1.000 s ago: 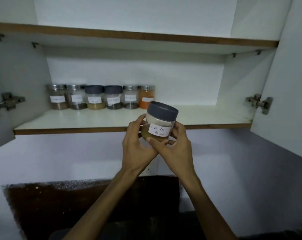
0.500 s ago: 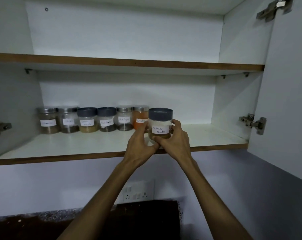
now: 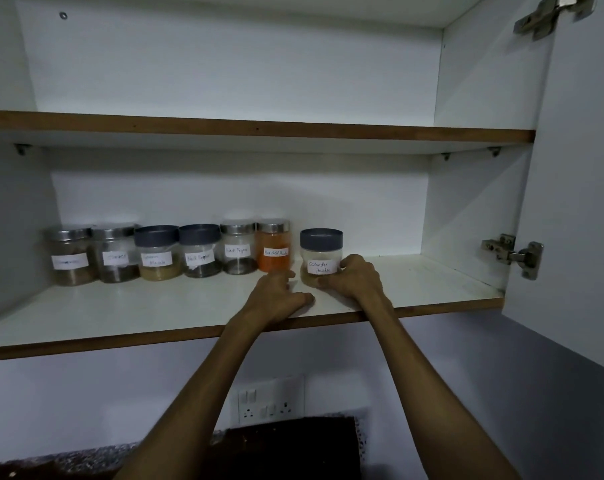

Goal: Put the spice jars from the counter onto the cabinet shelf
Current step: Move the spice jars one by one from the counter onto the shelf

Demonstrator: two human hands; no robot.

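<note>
Six jars (image 3: pixel 170 252) line the shelf (image 3: pixel 155 306) (at the back) — coriander jar (image 3: pixel 321 255) rightmost, slightly apart.

An upper shelf (image 3: pixel 259 128) with a brown front edge spans the white cabinet, resting on small support pegs (image 3: pixel 20 148) beneath its ends. Metal hinges (image 3: pixel 513 254) sit on the open right door (image 3: pixel 581 202), one at mid-height and another (image 3: pixel 550 12) at the top corner. Below the cabinet, a white switch-and-socket plate (image 3: pixel 271 400) is fixed to the wall (image 3: pixel 85 393).
</note>
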